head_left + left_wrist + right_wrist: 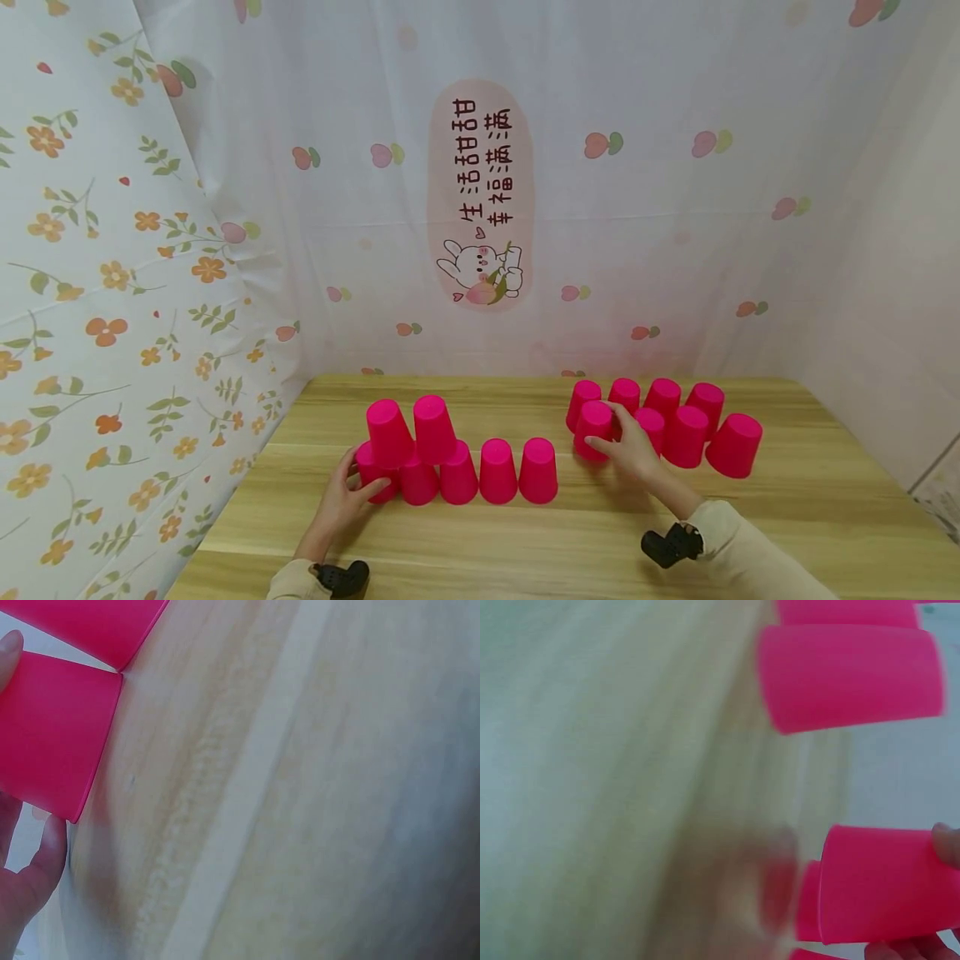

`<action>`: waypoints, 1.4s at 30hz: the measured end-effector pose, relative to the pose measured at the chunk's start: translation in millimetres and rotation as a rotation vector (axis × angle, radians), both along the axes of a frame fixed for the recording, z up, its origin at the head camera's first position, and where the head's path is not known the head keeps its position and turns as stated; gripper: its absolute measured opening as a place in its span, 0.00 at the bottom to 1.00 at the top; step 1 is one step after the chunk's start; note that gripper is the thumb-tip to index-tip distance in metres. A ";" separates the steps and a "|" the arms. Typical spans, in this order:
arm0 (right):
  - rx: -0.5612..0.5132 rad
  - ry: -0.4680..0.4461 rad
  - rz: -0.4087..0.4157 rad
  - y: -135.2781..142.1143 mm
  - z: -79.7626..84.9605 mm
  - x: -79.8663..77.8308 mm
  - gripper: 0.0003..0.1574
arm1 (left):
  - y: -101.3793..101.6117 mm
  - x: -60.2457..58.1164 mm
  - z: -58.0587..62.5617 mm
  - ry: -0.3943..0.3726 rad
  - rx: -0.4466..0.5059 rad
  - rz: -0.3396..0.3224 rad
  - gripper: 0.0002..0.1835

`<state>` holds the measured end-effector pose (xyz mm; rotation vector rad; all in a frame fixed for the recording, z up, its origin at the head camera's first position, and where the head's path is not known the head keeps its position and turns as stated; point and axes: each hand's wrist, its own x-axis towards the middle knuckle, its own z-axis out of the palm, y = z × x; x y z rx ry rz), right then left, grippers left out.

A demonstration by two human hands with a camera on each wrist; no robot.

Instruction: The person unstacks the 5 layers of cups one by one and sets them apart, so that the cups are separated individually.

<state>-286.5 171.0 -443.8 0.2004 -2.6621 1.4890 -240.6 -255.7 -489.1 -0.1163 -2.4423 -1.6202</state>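
Note:
Upside-down pink plastic cups stand in a row on the left of the table, with two more cups [433, 429] stacked across the gaps at its left end. My left hand [339, 502] holds the leftmost bottom cup [372, 473], thumb on one side and fingers on the other; the left wrist view shows this cup [56, 731] from close up. At the right, my right hand [632, 448] grips a pink cup [591, 432] at the near left of a second group. In the right wrist view that cup [889, 881] appears slightly raised, its mouth downward.
Several more inverted pink cups [735, 446] stand close together behind and right of my right hand. The wooden table [495, 554] meets a printed cloth backdrop [645, 250] at the back and a flowered cloth [105, 333] at the left.

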 end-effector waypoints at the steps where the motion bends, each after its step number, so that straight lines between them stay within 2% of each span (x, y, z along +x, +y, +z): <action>1: -0.004 -0.005 -0.005 -0.7 -4.2 0.1 0.39 | 0.1 -0.3 -0.3 -0.006 0.003 0.002 0.35; 7: -0.011 0.001 -0.042 -2.8 -22.8 0.9 0.38 | 0.4 -0.7 -1.0 -0.012 0.016 0.001 0.35; 12: 0.018 0.031 -0.092 -3.2 -29.3 1.3 0.36 | 0.7 0.4 0.2 -0.001 0.008 0.009 0.34; 20: 0.039 0.034 -0.150 -6.8 -25.9 5.9 0.37 | -0.3 -1.3 -0.2 0.023 0.004 0.013 0.34; 26: 0.026 0.112 -0.184 -7.2 -28.5 7.3 0.40 | 0.1 -1.1 -2.2 0.022 -0.003 0.021 0.34; 30: 0.013 0.090 -0.166 -6.3 -16.6 7.6 0.44 | 0.0 -1.1 -3.0 0.025 -0.004 0.027 0.34; 31: 0.002 0.058 -0.149 -6.4 -9.7 7.8 0.45 | 0.0 -1.1 -3.2 0.026 -0.002 0.028 0.34; 33: 0.002 0.064 -0.127 -6.1 2.2 6.4 0.45 | -0.3 -1.4 -3.6 0.033 -0.007 0.028 0.34; 38: 0.031 0.155 -0.062 -11.0 33.1 2.5 0.45 | -0.2 -2.6 -5.0 0.025 -0.008 0.023 0.34; 42: 0.005 0.229 0.043 -31.1 51.5 1.0 0.45 | -0.1 -2.4 -3.7 0.006 0.001 0.025 0.34</action>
